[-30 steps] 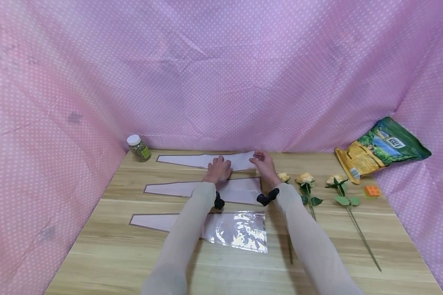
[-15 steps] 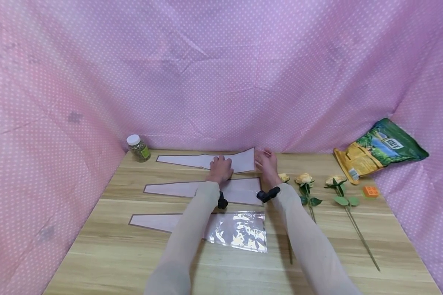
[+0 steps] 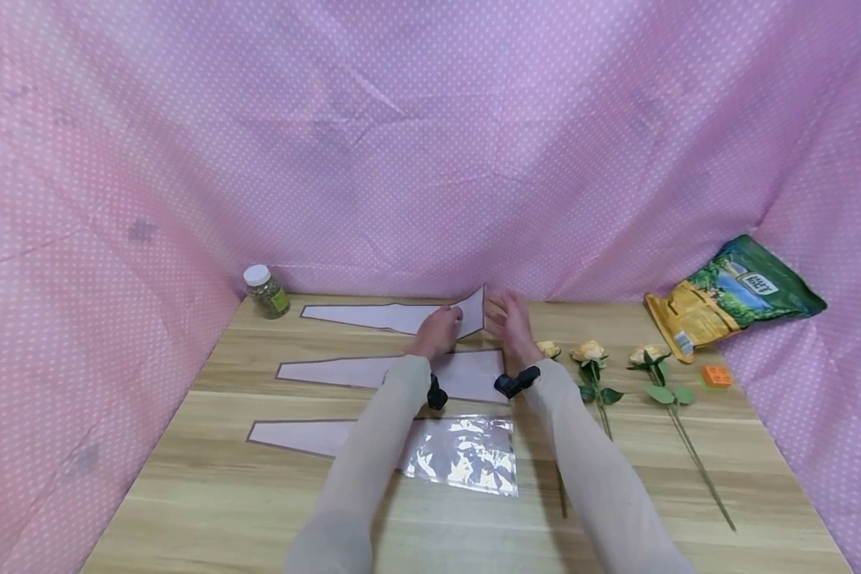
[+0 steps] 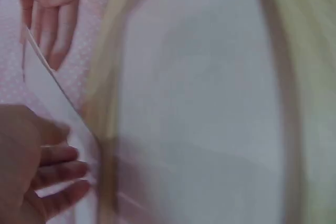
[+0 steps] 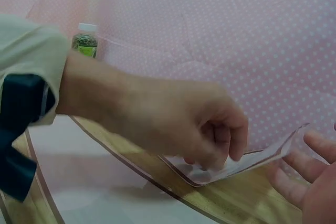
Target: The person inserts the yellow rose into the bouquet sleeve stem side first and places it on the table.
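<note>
Three tapered white sheets with dark borders lie in rows; the far sheet (image 3: 359, 315) has its wide right end bent up. Above that sheet is my left hand (image 3: 436, 331), its fingers loosely bent; the left wrist view shows these fingers (image 4: 63, 177) beside the raised sheet (image 4: 58, 95), pinching nothing. Just right of the raised end is my right hand (image 3: 513, 323), with fingers extended against or close behind its edge in the right wrist view; contact is hard to tell. Clear glossy film (image 3: 466, 458) covers the wide part of the near sheet (image 3: 294, 434). My left forearm hides part of the middle sheet (image 3: 330, 371).
A white-capped jar (image 3: 267, 293) stands at the back left. Right of my right forearm lie several cream artificial roses (image 3: 590, 355), an orange block (image 3: 717, 376) and a green and yellow bag (image 3: 732, 295). Pink dotted cloth (image 3: 430, 159) hangs behind the table (image 3: 208, 478).
My left hand has shifted right along the far sheet and lifted off its middle. My right hand has let go of the sheet's end and straightened its fingers; that end now bends up higher.
</note>
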The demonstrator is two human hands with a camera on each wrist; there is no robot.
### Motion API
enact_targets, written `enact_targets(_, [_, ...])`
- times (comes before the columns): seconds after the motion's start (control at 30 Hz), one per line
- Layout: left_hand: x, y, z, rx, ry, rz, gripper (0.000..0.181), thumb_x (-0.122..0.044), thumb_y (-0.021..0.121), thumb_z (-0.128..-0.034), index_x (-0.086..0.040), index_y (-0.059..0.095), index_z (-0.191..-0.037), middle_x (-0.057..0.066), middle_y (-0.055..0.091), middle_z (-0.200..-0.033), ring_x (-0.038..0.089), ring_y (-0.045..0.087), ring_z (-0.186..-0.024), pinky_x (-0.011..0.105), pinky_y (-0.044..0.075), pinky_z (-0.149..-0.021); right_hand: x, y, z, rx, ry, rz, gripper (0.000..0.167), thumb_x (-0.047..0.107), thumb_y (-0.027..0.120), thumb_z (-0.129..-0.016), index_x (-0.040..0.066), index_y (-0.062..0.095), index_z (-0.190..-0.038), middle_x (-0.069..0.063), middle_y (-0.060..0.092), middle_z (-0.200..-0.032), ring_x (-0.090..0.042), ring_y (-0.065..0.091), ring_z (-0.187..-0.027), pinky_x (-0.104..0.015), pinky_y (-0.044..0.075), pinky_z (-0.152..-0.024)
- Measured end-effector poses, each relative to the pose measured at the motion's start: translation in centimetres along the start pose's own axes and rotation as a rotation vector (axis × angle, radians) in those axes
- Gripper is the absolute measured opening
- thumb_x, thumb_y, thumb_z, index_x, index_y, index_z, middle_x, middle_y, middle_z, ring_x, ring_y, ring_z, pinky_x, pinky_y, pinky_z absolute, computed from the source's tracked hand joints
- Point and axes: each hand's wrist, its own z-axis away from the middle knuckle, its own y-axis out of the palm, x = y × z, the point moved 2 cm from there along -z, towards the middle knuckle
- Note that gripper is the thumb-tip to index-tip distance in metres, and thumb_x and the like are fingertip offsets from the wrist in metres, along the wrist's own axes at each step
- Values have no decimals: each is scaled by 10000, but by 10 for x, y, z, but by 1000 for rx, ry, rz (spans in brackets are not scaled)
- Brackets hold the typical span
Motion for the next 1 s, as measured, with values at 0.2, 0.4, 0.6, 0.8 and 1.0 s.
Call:
enact_targets(0.2, [-2,-11,-4,12,-91,200,460,-477,473,-1017,-72,672,-1108,99,707,-1021,232,615,-877,378,494,-803,0,6,1,25,11,20,601,394,282,-1086,85,96,-1566,-200,370,-1594,-369,474,-1401,-507,428,-1115])
enact_targets(0.4, [-4,-16,-3,23,-126,292,514,-563,519,-940,-94,690,-1060,74,683,-1052,205,582,-900,331,467,-780,-2,10,5,58,9,30,580,413,268,-1087,102,149,-1562,-192,410,-1567,-70,654,-959,-282,528,-862])
enact_targets(0.6, [-6,-17,-1,24,-128,324,428,-469,585,-935,-73,697,-1051,91,672,-1135,239,600,-1003,379,497,-856,-3,12,5,70,32,50,562,414,263,-1090,137,160,-1568,-171,414,-1567,-276,583,-1243,-459,454,-1100])
enact_targets(0.8, [-5,-14,-3,33,-131,410,247,-233,596,-948,-28,732,-971,91,694,-956,166,571,-803,271,452,-694,-5,10,4,69,42,36,591,396,301,-1086,116,120,-1573,-206,365,-1586,-407,444,-1417,-580,368,-1150])
enact_targets(1.0, [-4,-14,-2,8,-138,427,171,-131,647,-937,-3,757,-909,104,730,-858,127,553,-722,215,424,-663,-7,6,2,25,97,133,357,283,425,-1054,127,389,-1373,-205,456,-1491,-351,567,-1288,-474,528,-1007])
